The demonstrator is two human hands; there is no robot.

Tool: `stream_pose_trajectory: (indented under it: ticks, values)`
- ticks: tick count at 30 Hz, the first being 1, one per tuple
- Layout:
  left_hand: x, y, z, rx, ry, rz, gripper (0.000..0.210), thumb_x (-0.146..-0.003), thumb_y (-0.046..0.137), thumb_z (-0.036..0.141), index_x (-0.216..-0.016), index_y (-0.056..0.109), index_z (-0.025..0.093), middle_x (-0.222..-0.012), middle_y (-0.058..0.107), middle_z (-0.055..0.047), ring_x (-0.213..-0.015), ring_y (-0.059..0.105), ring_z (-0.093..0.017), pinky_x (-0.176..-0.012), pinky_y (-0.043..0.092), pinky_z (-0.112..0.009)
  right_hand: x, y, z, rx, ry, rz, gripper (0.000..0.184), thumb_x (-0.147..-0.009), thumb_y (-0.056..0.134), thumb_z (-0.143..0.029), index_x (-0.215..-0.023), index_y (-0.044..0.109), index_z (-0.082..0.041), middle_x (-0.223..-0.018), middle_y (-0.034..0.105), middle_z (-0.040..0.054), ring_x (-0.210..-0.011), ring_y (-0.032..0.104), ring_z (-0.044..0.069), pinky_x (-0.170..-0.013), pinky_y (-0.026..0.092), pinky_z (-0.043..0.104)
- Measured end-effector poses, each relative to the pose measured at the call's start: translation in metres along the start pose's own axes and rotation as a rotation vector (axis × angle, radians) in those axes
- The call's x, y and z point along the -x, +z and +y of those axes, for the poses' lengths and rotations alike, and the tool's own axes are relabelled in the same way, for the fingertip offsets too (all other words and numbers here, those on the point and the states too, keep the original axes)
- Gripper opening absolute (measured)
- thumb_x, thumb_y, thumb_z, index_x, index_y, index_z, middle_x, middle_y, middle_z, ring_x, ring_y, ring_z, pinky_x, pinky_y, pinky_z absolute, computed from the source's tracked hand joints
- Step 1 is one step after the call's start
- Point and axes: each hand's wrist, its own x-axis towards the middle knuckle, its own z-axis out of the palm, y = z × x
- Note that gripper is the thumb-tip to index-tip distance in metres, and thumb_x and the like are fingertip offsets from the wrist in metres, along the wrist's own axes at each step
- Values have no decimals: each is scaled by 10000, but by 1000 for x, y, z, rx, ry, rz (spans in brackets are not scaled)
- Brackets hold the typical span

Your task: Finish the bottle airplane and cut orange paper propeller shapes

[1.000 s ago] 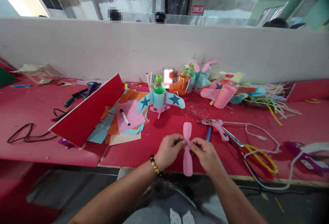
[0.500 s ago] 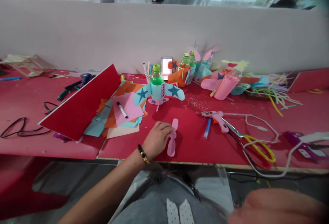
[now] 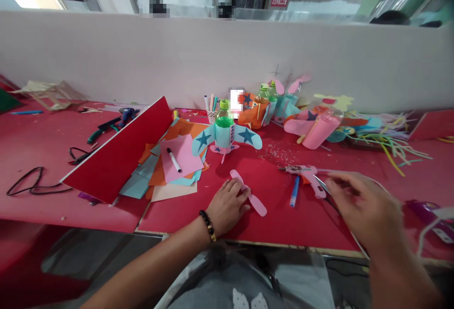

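Note:
My left hand (image 3: 229,205), with a beaded bracelet at the wrist, lies on the table with its fingers closed on the middle of a pink paper propeller (image 3: 258,205). My right hand (image 3: 369,209) hovers at the right over the scissors; their blades (image 3: 321,183) show, but the handles are hidden behind it. Its fingers are bent and partly blurred, so its grip is unclear. Left of it lie a pink glue gun (image 3: 308,174) and a blue marker (image 3: 295,190). Beyond my left hand stands a green-capped bottle plane (image 3: 223,136) with light blue, star-marked wings.
At left, a leaning red board (image 3: 118,153) borders stacked coloured paper (image 3: 180,157) with a black-and-white marker (image 3: 173,160) on top. Behind stand more bottle crafts, including a pink bottle (image 3: 321,131). Paper strips (image 3: 390,136) lie at right, near a purple tool (image 3: 431,219). Cords trail about.
My right hand has come up from the lower right corner to the scissors. Under my left hand the propeller has turned from nearly upright to a slant. The view has shifted slightly.

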Motion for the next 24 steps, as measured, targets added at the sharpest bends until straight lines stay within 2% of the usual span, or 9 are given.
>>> stream_pose_trajectory:
  ticks: [4, 6, 8, 10, 13, 15, 18, 22, 24]
  values:
    - [-1, 0, 2, 27, -16, -6, 447, -868, 516, 383, -1291, 470, 245, -1226, 498, -96, -1203, 420, -250, -1079, 269, -452, -17, 50, 66, 178, 134, -222, 393, -806, 518, -492, -946, 662, -153, -870, 698, 145, -718, 642, 257, -590, 452, 336]
    - [-1, -2, 2, 29, -18, -14, 440, -871, 511, 379, -1290, 468, 251, -1243, 492, -86, -1206, 415, -246, -1080, 268, -453, -16, 63, 84, 207, 218, -335, 432, -784, 528, -499, -1003, 660, -150, -888, 706, 136, -742, 651, 269, -598, 449, 334]
    - [1, -5, 2, 22, -18, -22, 422, -877, 500, 373, -1281, 476, 253, -1264, 487, -77, -1221, 400, -244, -1085, 262, -448, -16, 71, 90, 167, 310, -430, 438, -757, 559, -476, -1036, 657, -153, -855, 715, 115, -730, 659, 260, -595, 446, 317]
    - [2, -6, 2, 6, -11, -31, 411, -884, 484, 386, -1278, 483, 267, -1284, 482, -69, -1242, 382, -247, -1092, 249, -453, -20, 77, 91, 64, 405, -480, 428, -713, 607, -430, -1041, 657, -160, -802, 719, 90, -669, 661, 237, -575, 443, 296]
    - [3, -7, 2, -12, -1, -34, 407, -890, 464, 420, -1277, 491, 297, -1311, 471, -61, -1263, 364, -252, -1098, 224, -475, -29, 85, 96, -110, 538, -476, 382, -631, 660, -344, -965, 675, -160, -705, 705, 55, -552, 634, 202, -528, 432, 276]
    - [4, -6, 2, -13, -6, -29, 411, -887, 464, 433, -1278, 493, 310, -1315, 467, -60, -1265, 365, -252, -1100, 216, -483, -35, 88, 100, -174, 570, -469, 311, -600, 669, -316, -863, 691, -153, -628, 679, 39, -506, 606, 189, -499, 416, 269]
    - [5, -5, 2, -8, -24, -18, 415, -879, 474, 449, -1274, 502, 322, -1317, 457, -63, -1265, 367, -254, -1100, 210, -491, -37, 84, 98, -269, 568, -468, 277, -641, 637, -376, -798, 685, -154, -593, 650, 20, -515, 588, 177, -487, 406, 262]
    - [6, -5, 2, -3, -35, -8, 425, -870, 478, 476, -1267, 514, 330, -1339, 426, -72, -1287, 346, -261, -1097, 222, -488, -26, 65, 64, -815, 681, -361, 266, -622, 701, -335, -843, 636, -203, -693, 648, -12, -608, 612, 158, -552, 466, 243]
    - [6, -5, 2, 4, -36, -9, 423, -871, 469, 486, -1263, 520, 333, -1352, 412, -74, -1294, 341, -260, -1098, 226, -482, -18, 56, 38, -1011, 721, -375, 287, -608, 735, -270, -868, 620, -230, -748, 651, -21, -650, 618, 143, -611, 496, 234]
